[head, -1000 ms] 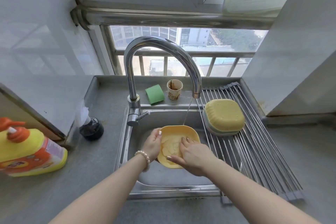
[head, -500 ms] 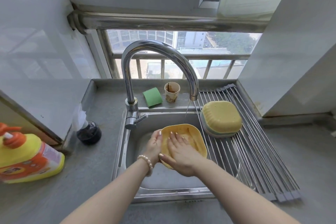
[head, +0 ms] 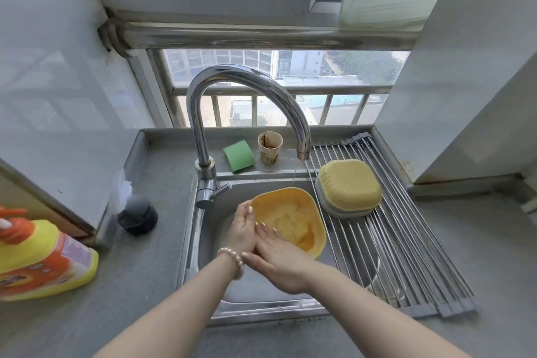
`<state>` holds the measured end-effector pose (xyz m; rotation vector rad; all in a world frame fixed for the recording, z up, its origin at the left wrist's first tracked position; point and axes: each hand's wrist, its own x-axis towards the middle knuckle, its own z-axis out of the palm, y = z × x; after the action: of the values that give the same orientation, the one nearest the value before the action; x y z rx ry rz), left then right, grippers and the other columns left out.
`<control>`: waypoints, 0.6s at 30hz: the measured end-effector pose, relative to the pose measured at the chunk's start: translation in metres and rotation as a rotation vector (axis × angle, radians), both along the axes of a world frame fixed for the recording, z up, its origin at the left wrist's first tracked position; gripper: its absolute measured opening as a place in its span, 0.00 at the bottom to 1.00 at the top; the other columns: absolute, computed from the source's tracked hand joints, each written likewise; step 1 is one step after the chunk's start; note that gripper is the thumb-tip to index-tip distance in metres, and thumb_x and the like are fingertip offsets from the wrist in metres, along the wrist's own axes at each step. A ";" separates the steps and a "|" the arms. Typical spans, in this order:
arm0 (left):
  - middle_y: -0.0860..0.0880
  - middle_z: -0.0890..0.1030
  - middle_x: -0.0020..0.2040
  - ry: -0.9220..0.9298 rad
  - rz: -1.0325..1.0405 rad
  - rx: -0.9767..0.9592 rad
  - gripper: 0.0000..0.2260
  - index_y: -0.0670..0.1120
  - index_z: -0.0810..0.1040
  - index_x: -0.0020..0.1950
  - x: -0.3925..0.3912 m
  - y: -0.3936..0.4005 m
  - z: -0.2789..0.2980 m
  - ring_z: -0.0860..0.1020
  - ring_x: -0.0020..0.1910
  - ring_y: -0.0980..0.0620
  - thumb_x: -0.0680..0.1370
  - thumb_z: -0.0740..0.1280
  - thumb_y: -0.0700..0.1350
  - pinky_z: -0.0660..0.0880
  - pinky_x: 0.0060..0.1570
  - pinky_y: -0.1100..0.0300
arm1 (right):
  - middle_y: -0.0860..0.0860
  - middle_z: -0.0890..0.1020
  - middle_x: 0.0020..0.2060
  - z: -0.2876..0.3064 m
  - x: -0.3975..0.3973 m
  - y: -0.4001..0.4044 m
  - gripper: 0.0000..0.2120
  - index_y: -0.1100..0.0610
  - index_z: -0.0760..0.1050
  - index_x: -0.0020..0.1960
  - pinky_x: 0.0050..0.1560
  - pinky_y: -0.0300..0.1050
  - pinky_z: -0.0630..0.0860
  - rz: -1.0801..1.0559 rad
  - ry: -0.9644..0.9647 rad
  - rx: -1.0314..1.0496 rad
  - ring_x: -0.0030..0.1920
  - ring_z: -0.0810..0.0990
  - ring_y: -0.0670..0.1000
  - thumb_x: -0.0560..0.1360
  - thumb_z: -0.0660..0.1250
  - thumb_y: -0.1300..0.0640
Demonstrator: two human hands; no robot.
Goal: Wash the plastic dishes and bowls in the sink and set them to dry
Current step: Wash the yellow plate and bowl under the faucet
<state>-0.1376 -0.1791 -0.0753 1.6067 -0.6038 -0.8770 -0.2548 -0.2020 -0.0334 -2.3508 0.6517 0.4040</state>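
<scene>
A yellow square plastic bowl [head: 293, 218] with a bear drawing inside is held tilted over the steel sink [head: 200, 244]. My left hand [head: 242, 227] grips its left rim, thumb over the edge. My right hand [head: 279, 256] lies with straight fingers on the bowl's inner wall at the near left. A thin stream of water falls from the faucet [head: 247, 90] spout just past the bowl's far rim. Upturned yellow bowls [head: 348, 186], stacked with a paler one beneath, rest on the roll-up drying rack [head: 406, 256].
A green sponge [head: 239, 155] and a stained paper cup [head: 269, 147] stand on the ledge behind the sink. A yellow detergent bottle [head: 37, 261] and a dark round object [head: 138, 216] sit on the left counter. A wall corner rises at right.
The bowl has moved right and tilted more toward me, so the bear drawing shows. My right hand slid from the bowl's middle to its near-left inner wall. The water stream has thinned.
</scene>
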 end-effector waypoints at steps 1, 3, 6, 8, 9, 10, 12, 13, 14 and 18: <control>0.54 0.77 0.48 -0.036 0.000 0.012 0.08 0.51 0.71 0.57 0.005 0.000 0.002 0.76 0.46 0.56 0.84 0.53 0.45 0.72 0.45 0.65 | 0.53 0.48 0.78 0.003 -0.008 0.001 0.37 0.57 0.47 0.79 0.76 0.48 0.42 0.033 0.013 0.030 0.77 0.44 0.50 0.78 0.42 0.34; 0.54 0.76 0.49 -0.102 -0.014 0.024 0.09 0.50 0.71 0.58 0.013 0.000 0.005 0.75 0.46 0.58 0.84 0.52 0.45 0.71 0.42 0.68 | 0.52 0.56 0.77 0.011 -0.025 -0.007 0.31 0.56 0.62 0.75 0.75 0.51 0.51 0.081 0.071 -0.001 0.77 0.51 0.52 0.80 0.45 0.38; 0.54 0.75 0.47 -0.140 -0.020 0.024 0.09 0.49 0.71 0.58 0.011 0.001 0.008 0.73 0.43 0.62 0.84 0.52 0.44 0.69 0.36 0.77 | 0.53 0.57 0.77 0.017 -0.035 -0.026 0.35 0.58 0.62 0.74 0.72 0.53 0.60 0.074 0.243 -0.249 0.76 0.56 0.55 0.79 0.43 0.35; 0.53 0.76 0.46 -0.138 -0.012 0.023 0.09 0.49 0.70 0.57 0.005 0.000 0.006 0.74 0.43 0.62 0.84 0.52 0.44 0.70 0.38 0.74 | 0.58 0.50 0.77 0.013 -0.027 -0.036 0.42 0.62 0.50 0.78 0.75 0.52 0.52 -0.056 0.281 -0.322 0.77 0.51 0.57 0.76 0.42 0.32; 0.53 0.76 0.46 -0.114 -0.018 0.020 0.09 0.50 0.70 0.57 0.000 -0.001 0.005 0.74 0.43 0.60 0.84 0.52 0.45 0.72 0.41 0.71 | 0.59 0.45 0.77 0.009 -0.020 -0.038 0.43 0.63 0.44 0.78 0.76 0.51 0.46 -0.115 0.256 -0.304 0.77 0.46 0.57 0.76 0.43 0.31; 0.52 0.77 0.46 -0.068 -0.013 0.011 0.09 0.50 0.71 0.56 -0.005 -0.001 0.005 0.75 0.43 0.58 0.84 0.52 0.45 0.73 0.43 0.66 | 0.59 0.40 0.76 0.004 -0.012 -0.039 0.43 0.62 0.40 0.78 0.76 0.50 0.41 -0.163 0.216 -0.260 0.77 0.41 0.56 0.76 0.43 0.31; 0.51 0.77 0.44 0.099 0.022 -0.031 0.08 0.47 0.71 0.57 -0.016 -0.005 0.005 0.75 0.43 0.55 0.84 0.53 0.44 0.75 0.42 0.65 | 0.59 0.34 0.75 -0.001 0.004 -0.031 0.40 0.60 0.36 0.77 0.75 0.49 0.34 -0.204 0.104 -0.135 0.76 0.33 0.54 0.78 0.42 0.34; 0.50 0.77 0.44 0.195 0.037 -0.068 0.08 0.46 0.71 0.57 -0.019 -0.006 0.007 0.76 0.44 0.54 0.84 0.53 0.43 0.76 0.41 0.67 | 0.58 0.34 0.75 -0.003 0.011 -0.025 0.38 0.59 0.35 0.77 0.75 0.48 0.33 -0.193 0.045 -0.085 0.75 0.32 0.52 0.79 0.42 0.36; 0.49 0.78 0.45 0.258 0.051 -0.094 0.08 0.45 0.71 0.55 -0.019 -0.007 0.008 0.76 0.45 0.53 0.84 0.52 0.42 0.76 0.42 0.68 | 0.56 0.35 0.76 0.000 0.015 -0.017 0.36 0.58 0.34 0.77 0.74 0.47 0.33 -0.173 -0.022 -0.036 0.75 0.32 0.50 0.80 0.43 0.37; 0.52 0.79 0.43 0.126 0.027 0.019 0.11 0.52 0.73 0.49 -0.002 -0.006 0.009 0.77 0.46 0.51 0.84 0.52 0.46 0.74 0.48 0.59 | 0.47 0.41 0.75 0.017 0.002 -0.009 0.31 0.51 0.39 0.78 0.66 0.34 0.35 -0.096 -0.133 0.167 0.74 0.38 0.44 0.82 0.49 0.43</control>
<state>-0.1392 -0.1848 -0.0663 1.5598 -0.4851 -0.9584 -0.2529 -0.2111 -0.0166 -2.1579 0.6396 0.2468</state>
